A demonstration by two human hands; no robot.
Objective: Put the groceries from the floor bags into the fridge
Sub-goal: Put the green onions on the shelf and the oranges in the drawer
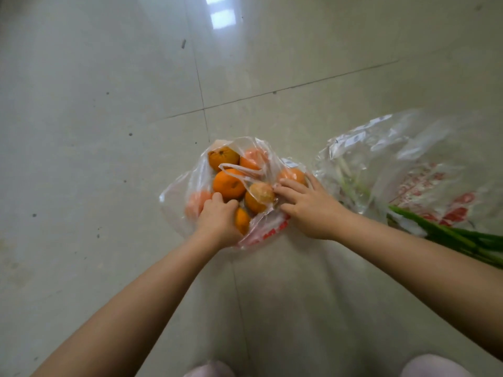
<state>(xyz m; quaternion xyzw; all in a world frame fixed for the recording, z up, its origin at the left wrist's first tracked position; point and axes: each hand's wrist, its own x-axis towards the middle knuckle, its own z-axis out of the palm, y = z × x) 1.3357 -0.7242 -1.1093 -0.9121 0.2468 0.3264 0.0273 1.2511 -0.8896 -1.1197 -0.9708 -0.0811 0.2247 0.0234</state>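
A clear plastic bag (pixel 177 202) with red print lies open on the tiled floor and holds several oranges (pixel 228 185). My left hand (pixel 217 220) is at the bag's near edge, its fingers curled into the plastic beside one orange (pixel 241 220). My right hand (pixel 304 206) lies on the bag's right side, fingers stretched out, with the fingertips touching the plastic over another orange (pixel 261 195). Whether the left hand holds only plastic or also fruit is hidden.
A second clear bag (pixel 424 159) with red print lies to the right; green onions (pixel 462 238) stick out of it toward me. Glossy grey floor tiles (pixel 109 104) spread around. My knees (pixel 209 370) show at the bottom edge.
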